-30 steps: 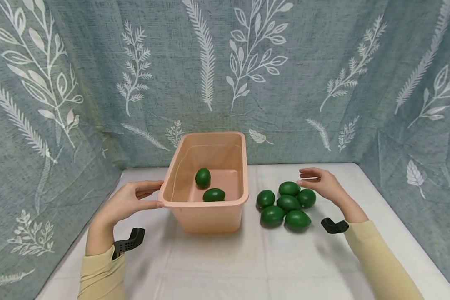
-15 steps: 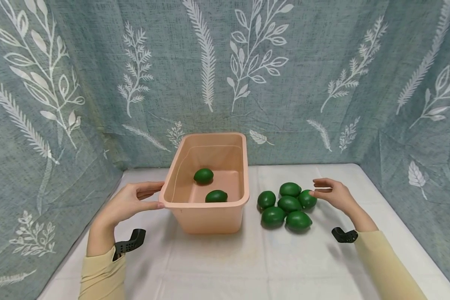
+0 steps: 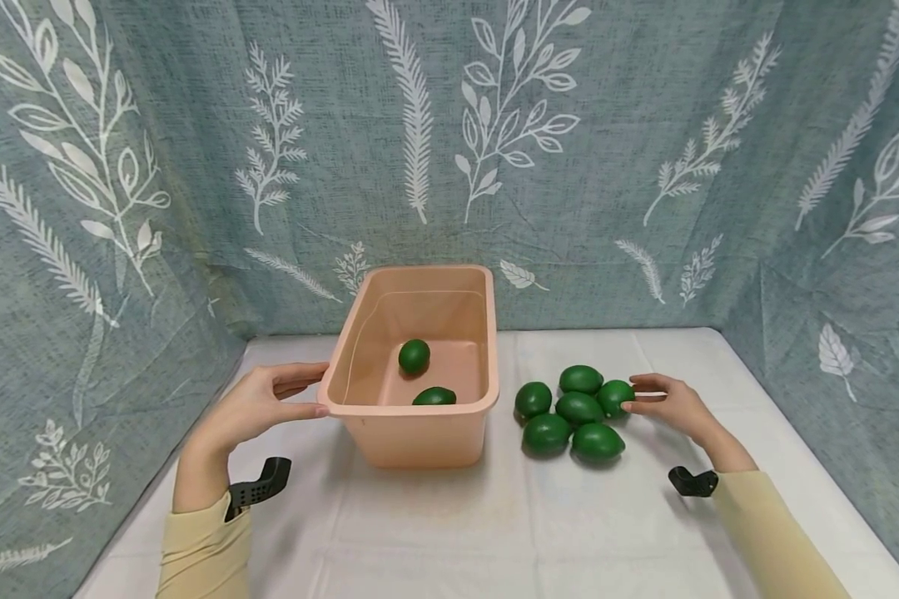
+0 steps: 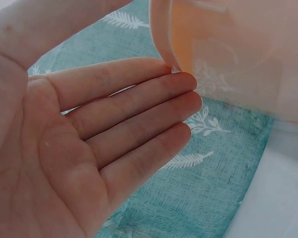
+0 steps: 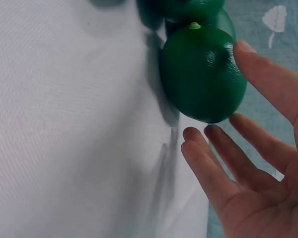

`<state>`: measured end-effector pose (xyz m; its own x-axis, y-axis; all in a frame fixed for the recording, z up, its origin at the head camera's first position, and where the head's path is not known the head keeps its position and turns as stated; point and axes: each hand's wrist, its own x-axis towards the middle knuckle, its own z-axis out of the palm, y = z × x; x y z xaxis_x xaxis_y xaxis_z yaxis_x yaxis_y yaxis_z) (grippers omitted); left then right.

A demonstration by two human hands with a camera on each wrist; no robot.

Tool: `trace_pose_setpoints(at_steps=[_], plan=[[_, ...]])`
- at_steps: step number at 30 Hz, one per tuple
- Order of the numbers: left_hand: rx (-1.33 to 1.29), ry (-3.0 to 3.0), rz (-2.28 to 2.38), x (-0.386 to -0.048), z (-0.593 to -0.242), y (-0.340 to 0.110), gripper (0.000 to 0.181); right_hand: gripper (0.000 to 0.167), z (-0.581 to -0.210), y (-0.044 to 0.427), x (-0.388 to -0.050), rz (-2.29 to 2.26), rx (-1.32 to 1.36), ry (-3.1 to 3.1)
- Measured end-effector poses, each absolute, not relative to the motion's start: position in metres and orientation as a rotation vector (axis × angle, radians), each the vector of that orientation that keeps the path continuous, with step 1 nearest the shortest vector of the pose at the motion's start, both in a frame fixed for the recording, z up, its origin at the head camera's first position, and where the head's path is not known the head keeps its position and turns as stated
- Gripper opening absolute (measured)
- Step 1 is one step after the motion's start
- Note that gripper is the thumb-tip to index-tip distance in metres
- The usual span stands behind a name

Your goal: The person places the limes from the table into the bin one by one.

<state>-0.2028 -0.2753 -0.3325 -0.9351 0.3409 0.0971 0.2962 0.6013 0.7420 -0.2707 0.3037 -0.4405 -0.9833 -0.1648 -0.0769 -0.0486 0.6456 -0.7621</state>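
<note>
With fingers extended, my left hand (image 3: pixel 249 405) touches the left rim of a peach-coloured bin (image 3: pixel 412 410); in the left wrist view the fingertips of that hand (image 4: pixel 89 124) meet the bin's edge (image 4: pixel 161 34). Inside the bin lie two green limes, one farther back (image 3: pixel 414 357) and one partly behind the front rim (image 3: pixel 434 396). My right hand (image 3: pixel 677 409) is at the rightmost lime (image 3: pixel 615 398) of a cluster. From the right wrist, the thumb and spread fingers of the hand (image 5: pixel 268 213) sit around one side of this lime (image 5: pixel 203 74), without a visible firm grip.
Several more limes, including a front one (image 3: pixel 598 443) and a left one (image 3: pixel 533 400), lie close together right of the bin on a white-covered table (image 3: pixel 434 532). A patterned green-blue cloth (image 3: pixel 330 150) hangs behind and along both sides.
My right hand has moved right and lower, round to the outer side of the rightmost lime. The limes in the bin have rolled and shifted slightly. My left hand stays at the rim.
</note>
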Motion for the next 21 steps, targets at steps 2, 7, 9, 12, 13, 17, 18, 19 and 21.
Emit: trace_pose_setpoints(at_steps=[2, 7, 9, 12, 13, 17, 18, 19, 21], plan=[[0.546, 2.76, 1.268, -0.203, -0.333, -0.275, 0.064, 0.075, -0.443, 0.302, -0.272, -1.258, -0.171, 2.713], [0.546, 2.755, 1.278, -0.204, -0.334, -0.276, 0.064, 0.079, -0.447, 0.298, -0.275, -1.251, -0.169, 2.688], [0.55, 2.756, 1.276, -0.205, -0.334, -0.276, 0.064, 0.081, -0.447, 0.297, -0.276, -1.242, -0.172, 2.685], [0.551, 2.756, 1.276, -0.205, -0.334, -0.276, 0.063, 0.083, -0.448, 0.295, -0.278, -1.239, -0.173, 2.682], [0.551, 2.754, 1.276, -0.205, -0.334, -0.276, 0.063, 0.083, -0.448, 0.295, -0.279, -1.237, -0.174, 2.682], [0.549, 2.751, 1.28, -0.205, -0.333, -0.276, 0.064, 0.083, -0.449, 0.293, -0.281, -1.236, -0.172, 2.677], [0.55, 2.752, 1.279, -0.205, -0.333, -0.277, 0.064, 0.083, -0.45, 0.293, -0.281, -1.239, -0.173, 2.675], [0.549, 2.753, 1.277, -0.205, -0.333, -0.277, 0.064, 0.083, -0.45, 0.293, -0.282, -1.243, -0.171, 2.67], [0.545, 2.753, 1.276, -0.205, -0.333, -0.277, 0.064, 0.083, -0.45, 0.292, -0.282, -1.25, -0.168, 2.661]])
